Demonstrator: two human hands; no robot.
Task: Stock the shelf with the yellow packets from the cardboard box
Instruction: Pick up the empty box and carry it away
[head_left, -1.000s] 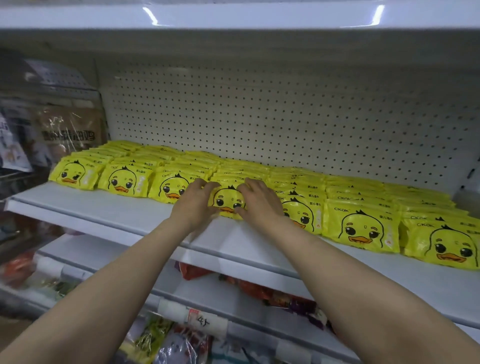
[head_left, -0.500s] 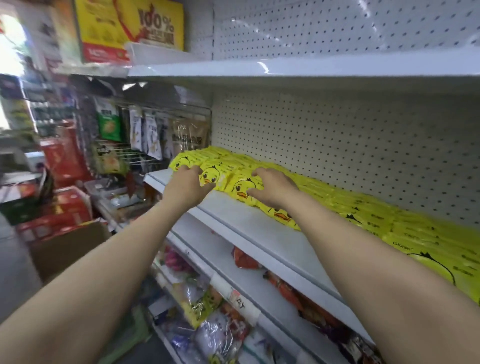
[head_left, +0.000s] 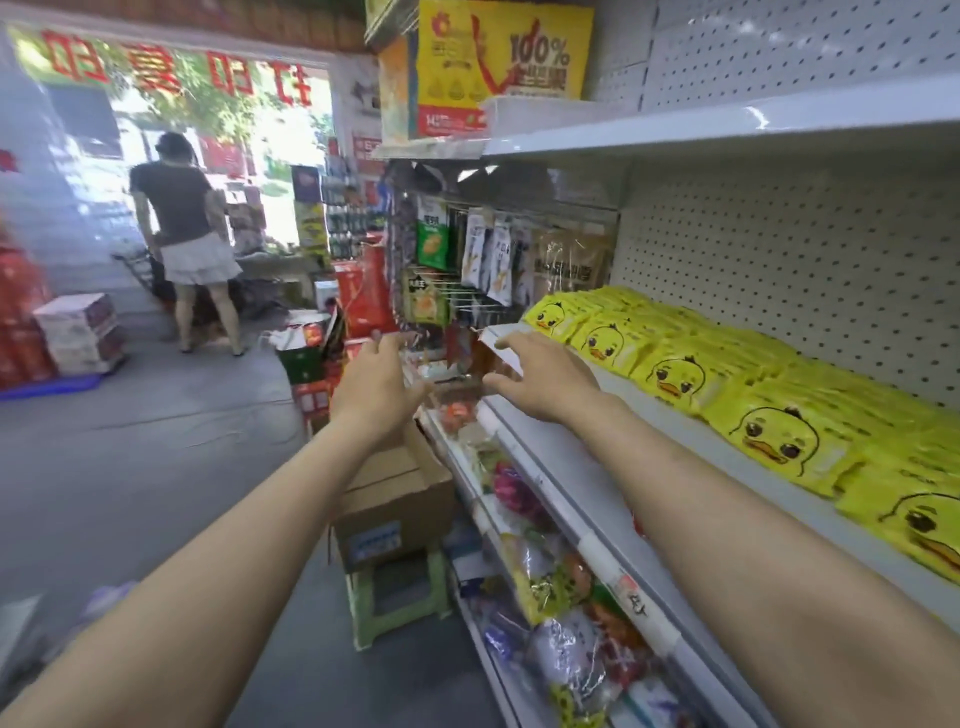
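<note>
Rows of yellow packets (head_left: 769, 410) with a duck face lie flat along the white shelf (head_left: 649, 447) on the right. A brown cardboard box (head_left: 395, 499) stands on a green stool (head_left: 400, 597) in the aisle, below and between my arms. My left hand (head_left: 376, 382) hangs in the air over the box with relaxed fingers and holds nothing. My right hand (head_left: 545, 382) is just off the shelf's left end, fingers spread and empty, apart from the packets.
Lower shelves (head_left: 550, 571) hold mixed snack bags. Hanging packets (head_left: 488, 254) fill a wire rack past the shelf end. Red cartons (head_left: 322, 353) stand on the floor beyond the box. A person (head_left: 187, 234) stands far down the aisle on the left.
Both hands have let go of the yellow packets and drawn back left off the shelf. The view has swung left, showing the aisle and the cardboard box.
</note>
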